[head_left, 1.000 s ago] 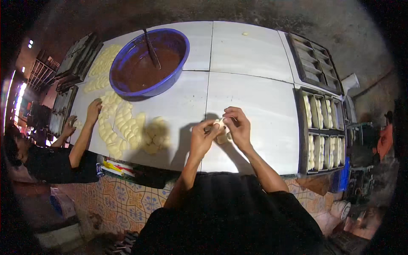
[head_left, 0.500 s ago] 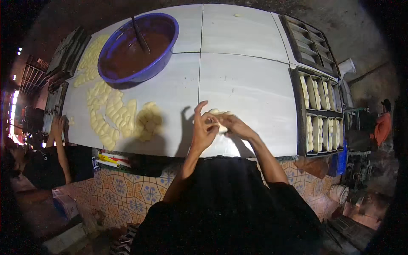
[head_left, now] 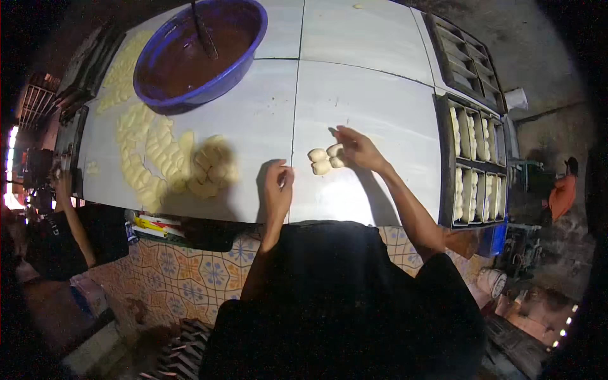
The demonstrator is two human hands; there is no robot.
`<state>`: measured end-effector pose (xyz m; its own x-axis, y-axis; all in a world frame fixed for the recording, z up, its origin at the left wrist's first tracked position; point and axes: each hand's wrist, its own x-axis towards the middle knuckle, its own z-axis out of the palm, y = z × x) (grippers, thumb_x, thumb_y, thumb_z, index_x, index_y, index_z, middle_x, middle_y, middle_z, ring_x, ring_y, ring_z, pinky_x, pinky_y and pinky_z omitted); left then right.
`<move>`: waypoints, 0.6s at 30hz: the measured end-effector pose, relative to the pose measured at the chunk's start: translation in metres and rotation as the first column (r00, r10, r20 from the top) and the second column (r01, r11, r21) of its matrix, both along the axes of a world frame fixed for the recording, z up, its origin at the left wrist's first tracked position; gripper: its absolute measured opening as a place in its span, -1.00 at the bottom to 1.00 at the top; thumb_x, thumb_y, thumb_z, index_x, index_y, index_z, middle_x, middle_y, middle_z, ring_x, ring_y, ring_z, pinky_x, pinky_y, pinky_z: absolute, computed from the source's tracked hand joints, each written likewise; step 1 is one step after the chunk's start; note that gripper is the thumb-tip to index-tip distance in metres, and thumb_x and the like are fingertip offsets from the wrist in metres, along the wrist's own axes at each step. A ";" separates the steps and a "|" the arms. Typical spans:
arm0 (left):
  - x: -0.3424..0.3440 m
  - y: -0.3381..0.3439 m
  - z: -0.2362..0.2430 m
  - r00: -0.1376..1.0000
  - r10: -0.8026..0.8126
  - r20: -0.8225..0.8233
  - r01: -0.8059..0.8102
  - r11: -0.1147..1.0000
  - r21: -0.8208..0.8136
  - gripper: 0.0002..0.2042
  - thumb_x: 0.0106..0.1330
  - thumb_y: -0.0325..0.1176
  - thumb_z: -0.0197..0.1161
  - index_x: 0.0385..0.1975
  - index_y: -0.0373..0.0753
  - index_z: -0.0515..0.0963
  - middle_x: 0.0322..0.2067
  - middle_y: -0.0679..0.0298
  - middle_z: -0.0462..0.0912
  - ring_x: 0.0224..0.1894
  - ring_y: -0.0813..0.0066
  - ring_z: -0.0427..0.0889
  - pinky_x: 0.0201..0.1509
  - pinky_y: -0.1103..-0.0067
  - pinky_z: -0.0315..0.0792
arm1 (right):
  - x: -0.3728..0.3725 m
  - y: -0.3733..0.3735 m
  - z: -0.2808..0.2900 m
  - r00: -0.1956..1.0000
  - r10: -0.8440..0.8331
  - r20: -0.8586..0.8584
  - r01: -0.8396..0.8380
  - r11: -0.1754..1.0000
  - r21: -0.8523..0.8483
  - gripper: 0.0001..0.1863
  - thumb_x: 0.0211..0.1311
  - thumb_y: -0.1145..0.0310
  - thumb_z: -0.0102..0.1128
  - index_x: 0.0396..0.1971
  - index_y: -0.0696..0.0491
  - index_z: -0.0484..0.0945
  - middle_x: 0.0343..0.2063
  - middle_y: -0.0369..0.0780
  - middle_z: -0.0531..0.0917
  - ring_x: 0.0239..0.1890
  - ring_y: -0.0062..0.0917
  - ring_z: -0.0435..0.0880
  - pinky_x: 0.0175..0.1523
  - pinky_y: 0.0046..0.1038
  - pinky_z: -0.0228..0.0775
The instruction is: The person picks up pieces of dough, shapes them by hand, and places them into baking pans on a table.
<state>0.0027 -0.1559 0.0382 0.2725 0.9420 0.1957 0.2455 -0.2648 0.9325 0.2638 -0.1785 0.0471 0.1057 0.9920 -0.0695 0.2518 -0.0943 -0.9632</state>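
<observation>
Several small pale dough pieces [head_left: 319,163] lie close together on the white tabletop in front of me. My right hand [head_left: 358,149] hovers over their right end, fingers stretched out and loosely apart; whether its underside touches the dough I cannot tell. Left of these pieces, my left hand [head_left: 277,189] is near the table's front edge, its fingers loosely bent with nothing in them. Farther left, a round cluster of dough pieces [head_left: 212,166] sits in shadow, beside longer rows of joined dough [head_left: 163,152].
A purple basin [head_left: 232,82] of brown filling, with a utensil in it, stands at the far left. Along the right edge are dark metal baking pans [head_left: 447,158], partly filled with dough rows. Another person's arm [head_left: 77,221] shows at the left edge.
My hands have parted: the left moved left and down, the right rose off to the right. Dough formerly between my fingers now lies on the table. The whole view has shifted slightly.
</observation>
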 end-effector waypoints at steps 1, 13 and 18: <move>-0.004 -0.002 -0.006 0.998 0.033 0.056 -0.024 0.988 -0.149 -0.86 0.21 -0.60 0.13 -0.24 -0.38 0.45 -0.31 0.17 0.54 -0.31 0.54 0.54 -0.20 0.63 0.43 | 0.002 -0.003 0.004 0.979 0.129 0.159 -0.106 0.984 -0.143 -0.35 -0.05 0.47 0.24 0.15 0.15 0.32 0.00 -0.06 0.53 0.03 -0.35 0.53 0.12 -0.41 0.38; 0.010 -0.018 -0.039 0.990 0.142 0.025 -0.143 0.987 0.067 -0.91 0.20 -0.66 0.04 -0.32 -0.46 0.43 -0.38 0.05 0.51 -0.41 0.26 0.49 -0.31 0.51 0.42 | -0.034 0.000 0.000 0.420 0.235 0.877 -0.572 0.819 0.054 -0.44 0.02 -0.11 0.15 0.05 -0.23 0.41 0.07 -0.26 0.41 0.13 -0.37 0.37 0.12 -0.23 0.23; 0.003 -0.023 -0.042 0.969 0.135 -0.205 -0.064 0.944 0.322 -0.86 0.31 -0.55 0.02 -0.24 -0.49 0.45 -0.24 0.01 0.50 -0.31 0.25 0.54 -0.26 0.49 0.47 | -0.042 0.012 -0.022 0.815 -0.010 0.579 -0.136 0.969 0.208 -0.70 0.13 0.18 0.23 -0.18 0.00 0.53 -0.28 -0.20 0.58 -0.23 -0.40 0.56 -0.22 -0.39 0.47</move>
<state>0.0052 -0.1792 -0.0037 0.2506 0.8680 0.4287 0.4760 -0.4961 0.7261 0.2215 -0.1661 0.0247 -0.0092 0.9770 0.2129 0.7603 0.1451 -0.6332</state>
